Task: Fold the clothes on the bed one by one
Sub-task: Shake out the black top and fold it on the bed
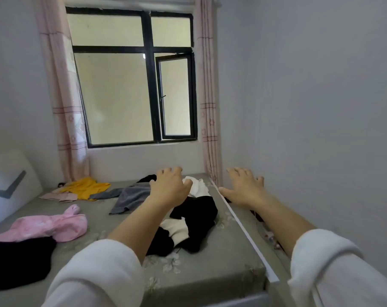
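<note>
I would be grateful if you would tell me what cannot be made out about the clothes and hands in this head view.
1. Black-and-white garment: head view, middle hidden by the left forearm.
2. Black garment: cut off by the left frame edge.
3. Left hand: whether it touches the white cloth beneath, its own back hides.
4. Small things in the gap beside the bed: blurred, partly behind the right forearm.

I'm seeing the left forearm (141,220) covering part of the black-and-white garment (197,218); the black garment (17,262) is running off the left edge; small things (270,237) beside the bed (99,220) are blurring past naming.
</note>
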The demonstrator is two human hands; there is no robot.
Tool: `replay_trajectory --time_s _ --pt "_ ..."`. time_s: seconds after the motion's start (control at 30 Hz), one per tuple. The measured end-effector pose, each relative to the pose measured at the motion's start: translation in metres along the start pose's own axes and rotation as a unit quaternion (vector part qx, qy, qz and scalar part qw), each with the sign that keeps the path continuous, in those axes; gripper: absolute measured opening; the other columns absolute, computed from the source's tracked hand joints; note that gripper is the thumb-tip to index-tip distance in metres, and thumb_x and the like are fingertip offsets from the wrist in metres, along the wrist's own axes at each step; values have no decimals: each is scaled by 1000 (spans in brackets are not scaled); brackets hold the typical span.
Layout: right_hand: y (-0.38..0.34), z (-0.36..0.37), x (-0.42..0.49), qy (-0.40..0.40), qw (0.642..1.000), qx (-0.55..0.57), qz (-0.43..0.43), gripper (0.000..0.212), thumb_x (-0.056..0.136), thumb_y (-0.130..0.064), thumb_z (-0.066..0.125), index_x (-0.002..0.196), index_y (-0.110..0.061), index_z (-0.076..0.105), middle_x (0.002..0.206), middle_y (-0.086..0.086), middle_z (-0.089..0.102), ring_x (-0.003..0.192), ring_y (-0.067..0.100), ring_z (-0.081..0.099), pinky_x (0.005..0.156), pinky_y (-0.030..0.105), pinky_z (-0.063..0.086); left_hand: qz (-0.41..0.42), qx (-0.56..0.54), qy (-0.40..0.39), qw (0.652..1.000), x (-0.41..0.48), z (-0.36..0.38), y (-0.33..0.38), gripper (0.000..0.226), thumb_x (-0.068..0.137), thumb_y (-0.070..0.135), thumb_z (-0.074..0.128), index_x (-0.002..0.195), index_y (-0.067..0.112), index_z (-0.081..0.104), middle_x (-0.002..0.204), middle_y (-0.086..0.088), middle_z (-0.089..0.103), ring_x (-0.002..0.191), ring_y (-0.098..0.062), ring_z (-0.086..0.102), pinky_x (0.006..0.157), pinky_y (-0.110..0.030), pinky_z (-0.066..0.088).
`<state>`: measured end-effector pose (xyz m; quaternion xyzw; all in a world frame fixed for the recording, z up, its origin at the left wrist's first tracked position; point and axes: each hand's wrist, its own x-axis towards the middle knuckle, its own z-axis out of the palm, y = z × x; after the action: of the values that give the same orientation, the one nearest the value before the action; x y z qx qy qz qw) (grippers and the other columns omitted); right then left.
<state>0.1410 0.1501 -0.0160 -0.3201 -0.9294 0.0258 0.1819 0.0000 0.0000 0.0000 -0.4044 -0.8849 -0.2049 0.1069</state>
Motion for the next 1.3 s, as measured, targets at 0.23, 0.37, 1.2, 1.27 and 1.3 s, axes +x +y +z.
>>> replay_trajectory --time_s 0.23,0.37,1.2,1.27,1.3 --pt "103 22 57 -5 1000 -3 10 65 93 -51 41 147 -20 24 151 3 29 138 23 25 107 51 24 -30 -70 10 997 74 87 65 48 94 40 37 137 18 41 138 -11 45 127 -31 34 98 -45 38" --pt "165 38 101 -14 1000 -24 3 68 93 -51 40 150 -20 19 152 2 28 138 23 24 107 51 25 -53 -84 11 995 119 134 95 47 93 35 39 136 17 41 140 -10 43 128 -31 33 96 -44 37" --pt "352 329 444 -234 971 20 -47 66 93 -49 43 149 -21 20 152 2 28 138 23 25 108 49 23 -253 -150 -115 949 420 480 66 50 94 40 46 138 17 43 142 -7 45 129 -29 39 98 -42 40" --pt "359 349 474 -254 965 18 -61 65 94 -48 44 148 -21 21 151 3 29 138 23 26 108 49 23 -267 -150 -102 946 437 498 59 49 94 38 47 138 17 43 141 -7 46 128 -27 41 98 -41 41" --pt "362 361 489 -266 961 20 -70 64 94 -47 44 148 -21 22 151 3 29 138 24 26 108 49 23 -281 -149 -99 943 443 506 54 49 94 37 48 138 16 43 141 -7 45 128 -26 41 98 -40 42"
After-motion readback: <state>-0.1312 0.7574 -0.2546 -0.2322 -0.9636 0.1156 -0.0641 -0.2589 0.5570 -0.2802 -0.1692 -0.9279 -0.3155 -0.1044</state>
